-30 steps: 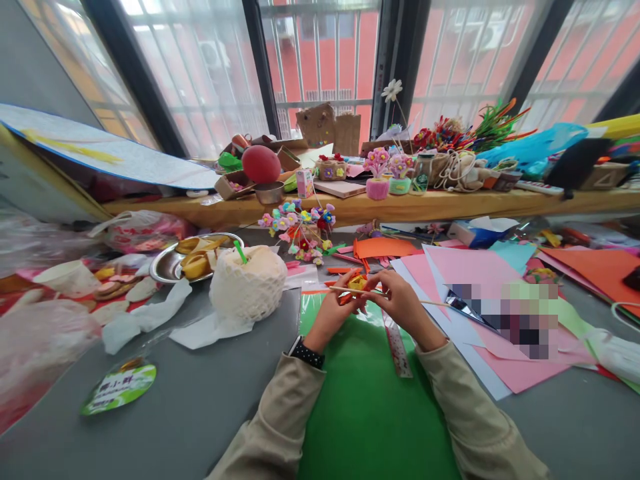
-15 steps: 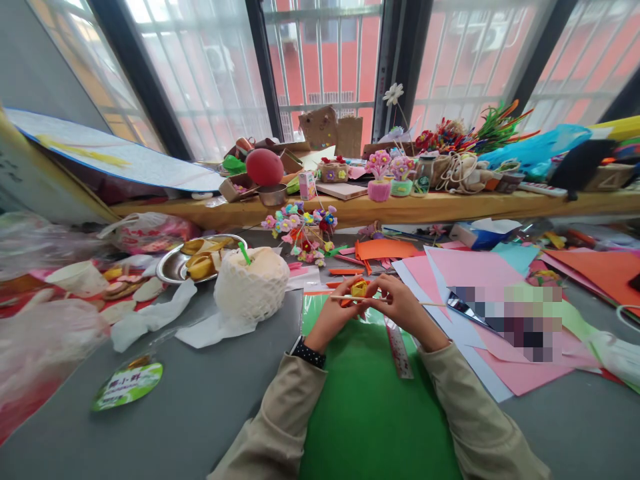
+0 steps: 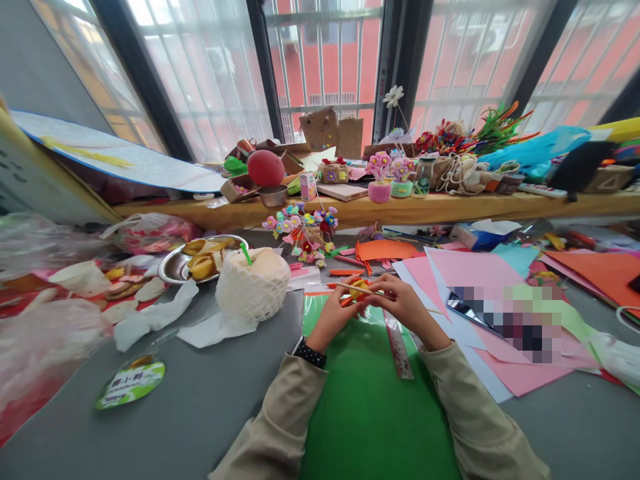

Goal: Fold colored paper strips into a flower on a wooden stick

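Close together above the green mat (image 3: pixel 375 407), my two hands are at work. My left hand (image 3: pixel 336 319) is closed, its fingertips round a small folded yellow paper piece (image 3: pixel 358 287). My right hand (image 3: pixel 400 305) pinches a thin wooden stick (image 3: pixel 361 289), which crosses in front of the yellow piece and sticks out past the right hand. Whether the stick's left part touches the yellow piece, I cannot tell. Under the right wrist lies a clear ruler (image 3: pixel 400 357) with red markings.
Left of the mat stands a netted coconut (image 3: pixel 254 283) with a green straw, beside a steel bowl (image 3: pixel 173 265) of bananas. Pink paper (image 3: pixel 463 267) and a phone (image 3: pixel 470 310) lie to the right. Behind are orange paper strips (image 3: pixel 387 250), colourful flowers (image 3: pixel 303 230) and a crowded wooden ledge (image 3: pixel 220 212).
The stick has tilted: its left end is higher and its right end lower. My hands stay nearly in place, the right fingers having shifted slightly.
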`<state>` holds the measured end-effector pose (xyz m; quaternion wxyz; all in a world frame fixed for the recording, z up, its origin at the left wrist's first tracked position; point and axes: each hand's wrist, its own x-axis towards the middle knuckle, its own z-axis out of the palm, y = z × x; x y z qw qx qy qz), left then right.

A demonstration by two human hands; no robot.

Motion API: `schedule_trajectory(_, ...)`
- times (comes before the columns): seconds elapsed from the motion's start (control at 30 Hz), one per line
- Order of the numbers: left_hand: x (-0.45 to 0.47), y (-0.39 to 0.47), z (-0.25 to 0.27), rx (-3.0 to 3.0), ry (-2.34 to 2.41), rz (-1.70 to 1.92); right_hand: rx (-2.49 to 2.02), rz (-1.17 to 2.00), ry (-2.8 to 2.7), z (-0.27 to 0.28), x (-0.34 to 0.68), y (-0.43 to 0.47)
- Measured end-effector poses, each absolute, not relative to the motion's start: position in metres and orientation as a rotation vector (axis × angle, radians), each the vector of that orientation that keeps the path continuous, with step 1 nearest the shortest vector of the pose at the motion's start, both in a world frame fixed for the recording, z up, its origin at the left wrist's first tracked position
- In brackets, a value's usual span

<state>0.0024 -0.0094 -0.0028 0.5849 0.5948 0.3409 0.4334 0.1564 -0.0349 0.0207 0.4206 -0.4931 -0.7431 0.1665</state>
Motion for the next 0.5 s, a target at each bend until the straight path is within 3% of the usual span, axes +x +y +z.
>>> schedule_trajectory(0.5, 0.0031, -0.0097, 0.0001, 1.415, 0.828, 1.016, -1.287, 0.467, -1.950, 0.0232, 0.1572, -0.0353)
